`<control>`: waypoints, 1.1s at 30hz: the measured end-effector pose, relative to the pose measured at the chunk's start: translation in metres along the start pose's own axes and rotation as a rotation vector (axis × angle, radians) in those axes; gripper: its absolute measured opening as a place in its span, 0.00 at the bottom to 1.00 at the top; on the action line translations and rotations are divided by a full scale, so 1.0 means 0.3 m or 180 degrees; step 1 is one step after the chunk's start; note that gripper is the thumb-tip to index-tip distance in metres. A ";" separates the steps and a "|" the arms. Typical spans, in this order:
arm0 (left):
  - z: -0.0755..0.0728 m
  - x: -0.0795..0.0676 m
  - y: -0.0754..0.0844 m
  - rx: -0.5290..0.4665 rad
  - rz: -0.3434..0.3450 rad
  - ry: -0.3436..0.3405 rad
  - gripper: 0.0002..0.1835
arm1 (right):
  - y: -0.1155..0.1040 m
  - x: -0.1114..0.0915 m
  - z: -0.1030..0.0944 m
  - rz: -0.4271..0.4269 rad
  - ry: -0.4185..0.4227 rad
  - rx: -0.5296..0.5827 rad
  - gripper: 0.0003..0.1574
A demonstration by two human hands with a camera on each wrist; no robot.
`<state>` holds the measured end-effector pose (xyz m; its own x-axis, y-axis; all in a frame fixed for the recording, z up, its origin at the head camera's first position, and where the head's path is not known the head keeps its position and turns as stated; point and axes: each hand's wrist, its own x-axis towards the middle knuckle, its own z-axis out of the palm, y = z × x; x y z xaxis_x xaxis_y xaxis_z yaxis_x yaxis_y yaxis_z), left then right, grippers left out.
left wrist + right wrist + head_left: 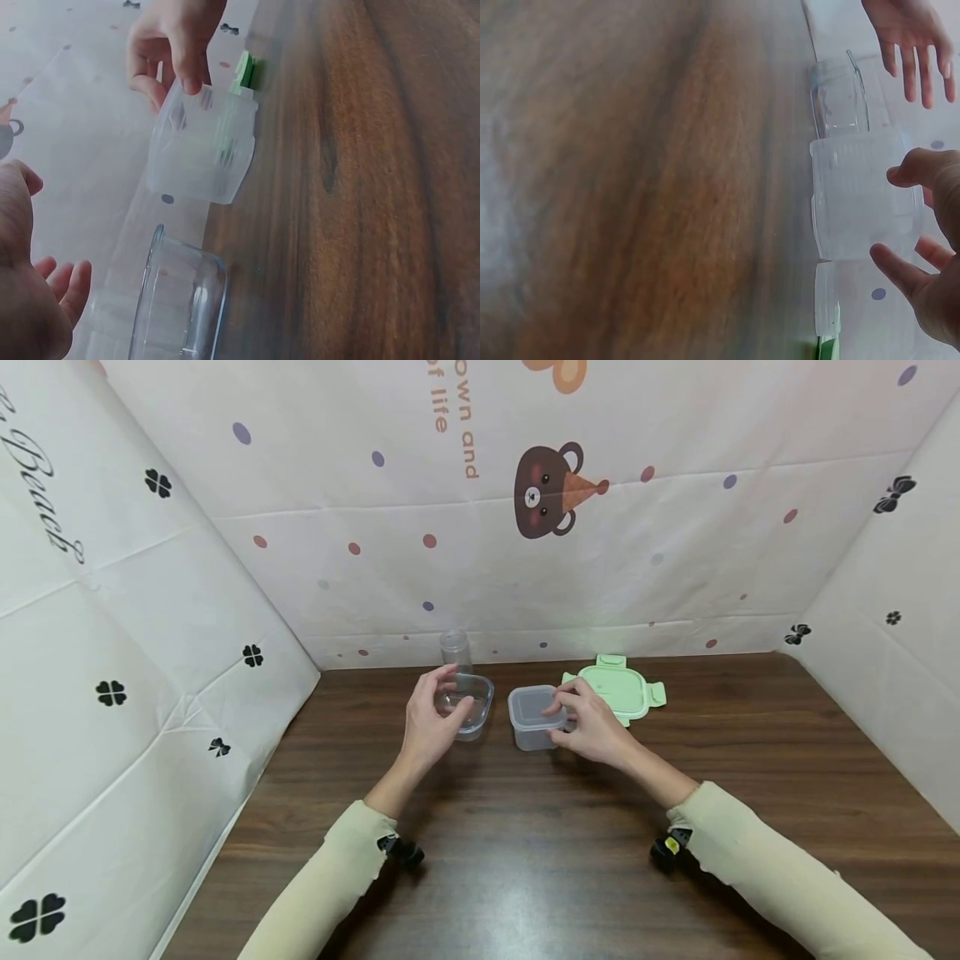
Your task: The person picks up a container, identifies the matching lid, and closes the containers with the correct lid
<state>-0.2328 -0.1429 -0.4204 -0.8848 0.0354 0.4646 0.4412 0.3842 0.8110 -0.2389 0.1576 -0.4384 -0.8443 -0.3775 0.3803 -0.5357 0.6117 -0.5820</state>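
My left hand is spread over a clear glass food container, its fingers over the far left and the thumb across the opening. In the left wrist view, those fingers lie apart from the glass container's wall. To the right stands a translucent plastic food container with a flat, square top. My right hand holds it by its right side, thumb at the near face and a finger over the top edge. The remaining fingers spread beside it, as the right wrist view shows.
A light green lid with clip tabs lies behind my right hand. A clear cylindrical jar stands at the back, behind the glass container. All are on a dark wooden table with patterned cloth walls at the back and sides.
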 end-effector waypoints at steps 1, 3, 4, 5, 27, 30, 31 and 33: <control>0.001 0.001 0.000 -0.0012 0.0002 0.0025 0.31 | 0.000 0.002 0.000 0.0008 0.0003 0.0001 0.12; 0.003 0.005 -0.001 -0.0017 0.0007 0.0070 0.31 | 0.001 0.006 0.002 0.0021 0.0011 0.0006 0.12; 0.003 0.007 0.000 -0.0023 0.0011 0.0091 0.31 | 0.002 0.009 0.003 0.0029 0.0020 0.0005 0.13; 0.003 0.010 0.000 -0.0024 0.0011 0.0112 0.31 | 0.002 0.012 0.004 0.0038 0.0026 0.0021 0.13; -0.036 0.034 -0.018 0.0001 -0.0055 0.0060 0.32 | 0.041 0.080 0.016 0.0194 0.0152 0.0173 0.14; -0.045 0.036 -0.030 0.0025 -0.0063 0.0031 0.31 | 0.045 0.086 0.014 0.0249 0.0120 0.0188 0.15; -0.048 0.037 -0.034 0.0042 -0.0066 0.0022 0.31 | 0.046 0.088 0.013 0.0268 0.0112 0.0185 0.15; -0.054 0.037 -0.041 0.0081 -0.0075 0.0000 0.31 | 0.048 0.090 0.012 0.0288 0.0114 0.0153 0.14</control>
<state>-0.2455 -0.1621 -0.4193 -0.8950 0.0261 0.4454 0.4162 0.4083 0.8125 -0.2695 0.1537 -0.4390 -0.8886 -0.2968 0.3496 -0.4582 0.6077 -0.6487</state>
